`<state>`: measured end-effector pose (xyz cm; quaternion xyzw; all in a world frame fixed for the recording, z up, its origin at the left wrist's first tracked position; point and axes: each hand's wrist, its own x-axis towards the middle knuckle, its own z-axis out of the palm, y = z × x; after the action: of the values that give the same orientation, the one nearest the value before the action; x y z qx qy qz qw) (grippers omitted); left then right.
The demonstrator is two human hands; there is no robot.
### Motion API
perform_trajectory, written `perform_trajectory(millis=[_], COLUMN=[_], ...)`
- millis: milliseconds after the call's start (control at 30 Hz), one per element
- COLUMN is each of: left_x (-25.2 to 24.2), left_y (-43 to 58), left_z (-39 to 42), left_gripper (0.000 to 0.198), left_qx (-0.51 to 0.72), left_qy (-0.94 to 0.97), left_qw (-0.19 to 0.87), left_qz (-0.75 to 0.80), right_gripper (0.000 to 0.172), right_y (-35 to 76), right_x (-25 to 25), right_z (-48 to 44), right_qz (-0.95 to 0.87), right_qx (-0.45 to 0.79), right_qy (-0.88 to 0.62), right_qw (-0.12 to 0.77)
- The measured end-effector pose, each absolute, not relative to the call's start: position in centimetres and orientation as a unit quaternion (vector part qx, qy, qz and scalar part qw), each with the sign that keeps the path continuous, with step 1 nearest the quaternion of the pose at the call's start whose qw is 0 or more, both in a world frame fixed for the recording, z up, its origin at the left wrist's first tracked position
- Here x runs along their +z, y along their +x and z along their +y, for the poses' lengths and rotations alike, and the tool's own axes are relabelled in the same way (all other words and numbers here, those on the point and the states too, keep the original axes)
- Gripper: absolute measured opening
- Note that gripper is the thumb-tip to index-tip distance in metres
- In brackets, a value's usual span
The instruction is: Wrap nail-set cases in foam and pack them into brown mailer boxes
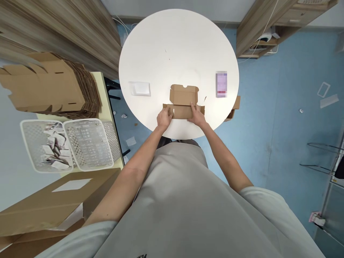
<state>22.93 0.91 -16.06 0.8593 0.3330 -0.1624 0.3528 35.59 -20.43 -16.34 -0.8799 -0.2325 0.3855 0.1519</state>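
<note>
A small brown cardboard box [184,97] lies on the near part of a round white table [182,46], partly folded, its lid flap spread out away from me. My left hand [164,118] grips the left end of its near panel, fingers curled over the edge. At the right end, my right hand [197,116] holds the same panel, with one finger reaching up to the fold line. To the left lies a white, flat packet [140,89]. On the right rests a purple pack [221,84], blurred in the picture.
A stack of flat cardboard blanks [45,86] stands on the side table at left. Beside it are a white basket of small pieces [24,143] and a basket of clear plastic [111,157]. A large carton [43,193] sits nearer. An open brown box [236,104] shows past the table's right edge.
</note>
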Motion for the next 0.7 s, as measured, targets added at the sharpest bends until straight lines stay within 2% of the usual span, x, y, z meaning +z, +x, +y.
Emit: perform_trajectory(millis=[100, 167, 233, 300, 433, 600, 700], left_x=[-15.8, -15.9, -16.1, -16.3, -16.1, -15.4, -15.5], left_y=[23.2, 23.4, 23.5, 23.6, 23.5, 23.4, 23.7], left_z=[0.9, 0.9, 1.0, 1.0, 0.6, -0.8, -1.3], left_gripper=[0.077, 0.088, 0.081, 0.066, 0.045, 0.05, 0.041], left_qx=[-0.133, -0.144, -0.174, -0.191, -0.2, -0.176, -0.162], left_qy=[0.871, 0.851, 0.816, 0.789, 0.774, 0.792, 0.802], left_qw=[0.294, 0.296, 0.339, 0.38, 0.413, 0.436, 0.414], left_qz=[0.37, 0.41, 0.434, 0.443, 0.436, 0.39, 0.398], right_gripper=[0.13, 0.129, 0.129, 0.131, 0.135, 0.138, 0.142], right_y=[35.6, 35.6, 35.5, 35.5, 35.7, 36.3, 36.5], right_x=[-16.2, -16.2, -16.2, -16.2, -16.4, -16.7, -16.8], right_z=[-20.4, -20.3, -20.3, -20.4, -20.4, -20.0, -19.9], right_qz=[-0.228, -0.225, -0.223, -0.223, -0.23, -0.238, -0.245], right_qx=[0.388, 0.388, 0.388, 0.387, 0.381, 0.372, 0.369], right_qy=[-0.88, -0.881, -0.882, -0.882, -0.881, -0.885, -0.885], right_qw=[0.151, 0.148, 0.147, 0.15, 0.157, 0.147, 0.145])
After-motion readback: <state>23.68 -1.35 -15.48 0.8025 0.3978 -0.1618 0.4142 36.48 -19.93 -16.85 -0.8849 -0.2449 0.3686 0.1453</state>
